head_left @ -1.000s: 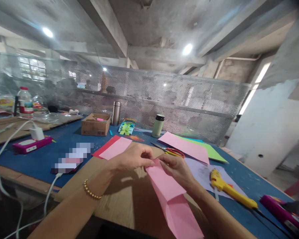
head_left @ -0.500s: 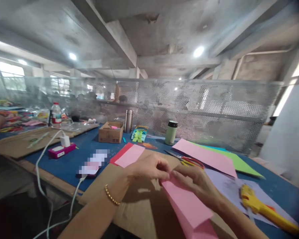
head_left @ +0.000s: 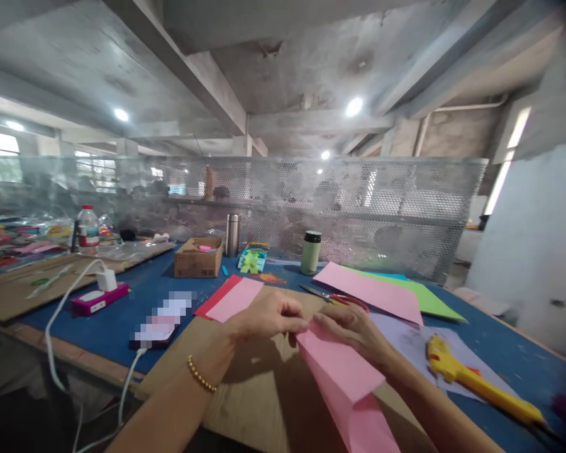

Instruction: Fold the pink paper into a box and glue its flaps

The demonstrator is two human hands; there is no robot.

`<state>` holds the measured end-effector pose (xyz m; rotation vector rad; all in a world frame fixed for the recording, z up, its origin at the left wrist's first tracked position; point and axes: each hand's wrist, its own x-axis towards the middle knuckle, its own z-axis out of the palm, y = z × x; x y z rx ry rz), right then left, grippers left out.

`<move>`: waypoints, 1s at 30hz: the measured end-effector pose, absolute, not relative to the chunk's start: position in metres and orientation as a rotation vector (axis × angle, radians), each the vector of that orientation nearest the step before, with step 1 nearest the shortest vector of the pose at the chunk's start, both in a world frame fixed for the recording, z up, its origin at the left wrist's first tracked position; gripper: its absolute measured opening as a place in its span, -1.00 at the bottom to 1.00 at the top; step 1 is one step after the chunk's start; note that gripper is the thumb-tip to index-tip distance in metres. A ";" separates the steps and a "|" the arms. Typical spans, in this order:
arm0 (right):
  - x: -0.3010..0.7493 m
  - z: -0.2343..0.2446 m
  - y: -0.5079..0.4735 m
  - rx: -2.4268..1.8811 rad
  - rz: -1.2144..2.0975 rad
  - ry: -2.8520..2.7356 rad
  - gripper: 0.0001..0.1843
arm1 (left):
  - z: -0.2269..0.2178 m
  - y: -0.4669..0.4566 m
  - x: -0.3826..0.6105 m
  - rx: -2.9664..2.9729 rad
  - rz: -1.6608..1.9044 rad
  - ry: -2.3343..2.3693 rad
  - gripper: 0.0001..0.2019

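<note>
A folded sheet of pink paper [head_left: 342, 365] is held between both hands above a brown cardboard sheet [head_left: 245, 402]. My left hand [head_left: 271, 318], with a gold bead bracelet at its wrist, pinches the paper's far left corner. Along the top edge, my right hand [head_left: 351, 327] grips the same paper with thumb and fingers closed. The near end of the paper hangs down in a bent fold. Just beyond my right hand lie scissors [head_left: 334, 298] with red and yellow handles. Left of my left hand, a smaller pink sheet [head_left: 236, 298] rests on a red one.
A yellow glue gun [head_left: 481, 380] lies on purple paper at right. Pink and green sheets [head_left: 372, 292] lie behind it. A green bottle [head_left: 310, 253], a steel flask [head_left: 233, 234] and a cardboard box [head_left: 198, 259] stand at the back. A phone [head_left: 163, 321] with a cable lies left.
The whole view has shifted, so things appear further left. Both hands keep their grip on the pink paper, with the fingertips slightly further apart.
</note>
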<state>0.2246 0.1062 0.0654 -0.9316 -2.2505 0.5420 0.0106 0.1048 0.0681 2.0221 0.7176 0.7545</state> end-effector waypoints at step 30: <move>0.233 0.067 0.111 -0.913 0.441 -2.263 -0.52 | 0.069 0.105 0.000 2.082 0.761 0.674 -0.81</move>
